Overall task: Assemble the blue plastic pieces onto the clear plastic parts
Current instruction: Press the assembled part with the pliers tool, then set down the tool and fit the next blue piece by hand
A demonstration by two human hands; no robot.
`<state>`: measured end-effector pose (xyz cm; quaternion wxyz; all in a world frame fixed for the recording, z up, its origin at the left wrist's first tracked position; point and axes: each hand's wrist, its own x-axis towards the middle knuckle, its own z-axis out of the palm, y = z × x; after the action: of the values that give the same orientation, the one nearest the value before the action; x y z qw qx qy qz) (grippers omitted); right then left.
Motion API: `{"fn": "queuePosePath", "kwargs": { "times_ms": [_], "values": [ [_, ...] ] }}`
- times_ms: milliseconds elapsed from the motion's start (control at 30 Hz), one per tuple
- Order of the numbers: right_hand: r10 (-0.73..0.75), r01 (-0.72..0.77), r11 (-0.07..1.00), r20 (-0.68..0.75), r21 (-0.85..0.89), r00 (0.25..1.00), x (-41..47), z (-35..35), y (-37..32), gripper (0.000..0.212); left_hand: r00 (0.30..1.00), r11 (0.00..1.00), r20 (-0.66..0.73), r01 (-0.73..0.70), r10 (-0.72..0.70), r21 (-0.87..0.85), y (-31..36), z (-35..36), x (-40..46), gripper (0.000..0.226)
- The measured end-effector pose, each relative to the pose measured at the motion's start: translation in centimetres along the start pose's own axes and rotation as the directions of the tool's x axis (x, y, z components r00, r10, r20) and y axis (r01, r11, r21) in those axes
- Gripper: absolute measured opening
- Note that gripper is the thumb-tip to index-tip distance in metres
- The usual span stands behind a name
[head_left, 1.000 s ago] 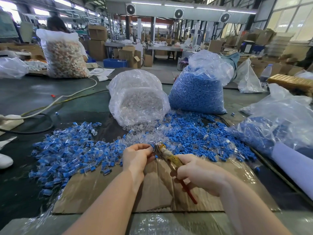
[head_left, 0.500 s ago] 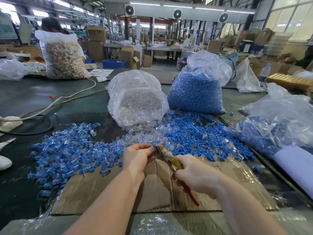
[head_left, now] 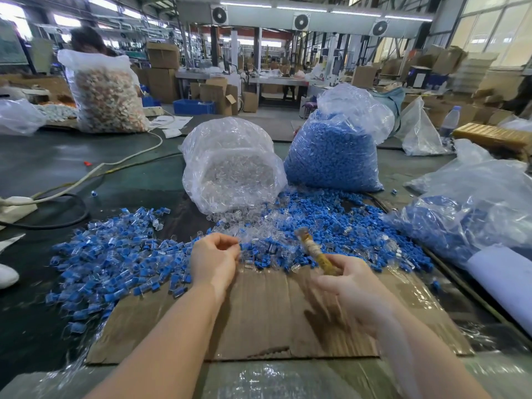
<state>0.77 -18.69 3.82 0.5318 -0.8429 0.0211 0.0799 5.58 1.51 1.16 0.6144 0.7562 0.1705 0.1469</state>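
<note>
Head view: on the bench (head_left: 86, 168), left hand (head_left: 214, 259) curls loosely, contents unclear; right hand (head_left: 349, 279) grips a taped tool (head_left: 312, 251). Assembled pieces (head_left: 115, 263) heap left; loose blue pieces (head_left: 331, 226) and clear parts (head_left: 239, 218) remain, bags still full

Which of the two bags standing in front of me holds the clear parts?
The left bag, straight beyond the left hand. Its contents look colourless and see-through, while the taller bag to its right is packed with solid blue pieces.
</note>
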Motion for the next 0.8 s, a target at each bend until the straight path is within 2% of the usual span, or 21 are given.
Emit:
{"fn": "queuePosePath", "kwargs": {
  "times_ms": [33, 100, 200, 333, 400, 467, 633, 700, 800],
  "values": [
    [-0.013, 0.008, 0.997, -0.070, -0.072, 0.997, 0.3, -0.6, 0.4, 0.012, 0.996, 0.986, -0.036, -0.077, 0.083, 0.146, -0.1, -0.5, 0.3, 0.017],
    [-0.044, -0.014, 0.961, -0.199, -0.277, 0.979, 1.0, -1.8, 1.4, 0.019, 0.965, 0.891, -0.068, -0.205, 0.253, 0.405, -0.4, -1.5, 0.7, 0.013],
    [-0.046, -0.193, 0.797, -0.376, -0.572, 0.926, 1.6, -3.5, 2.5, 0.033, 0.939, 0.801, -0.037, -0.270, 0.341, 0.535, -1.1, -2.4, 1.2, 0.021],
    [-0.012, -0.350, 0.624, -0.456, -0.699, 0.890, 2.0, -5.0, 3.7, 0.055, 0.919, 0.705, 0.000, -0.302, 0.394, 0.641, -1.4, -2.4, 1.0, 0.028],
    [-0.011, -0.375, 0.550, -0.455, -0.746, 0.890, 2.3, -5.2, 4.5, 0.063, 0.903, 0.676, 0.036, -0.347, 0.428, 0.650, -1.3, -1.8, 0.6, 0.028],
    [-0.024, -0.376, 0.495, -0.445, -0.783, 0.895, 2.6, -5.2, 5.1, 0.067, 0.890, 0.688, 0.072, -0.397, 0.450, 0.607, -1.1, -1.0, -0.1, 0.026],
    [-0.019, -0.372, 0.481, -0.433, -0.794, 0.901, 2.9, -4.6, 5.3, 0.071, 0.858, 0.724, 0.198, -0.508, 0.474, 0.467, -1.2, 1.7, -2.2, 0.018],
    [-0.135, -0.327, 0.457, -0.428, -0.827, 0.894, 3.0, -3.9, 4.9, 0.063, 0.861, 0.742, 0.235, -0.508, 0.450, 0.437, -1.4, 2.7, -2.8, 0.017],
    [-0.352, -0.149, 0.499, -0.357, -0.854, 0.865, 3.4, -2.3, 4.0, 0.041, 0.864, 0.774, 0.274, -0.501, 0.422, 0.388, -1.9, 4.0, -3.6, 0.016]
  ]
}}
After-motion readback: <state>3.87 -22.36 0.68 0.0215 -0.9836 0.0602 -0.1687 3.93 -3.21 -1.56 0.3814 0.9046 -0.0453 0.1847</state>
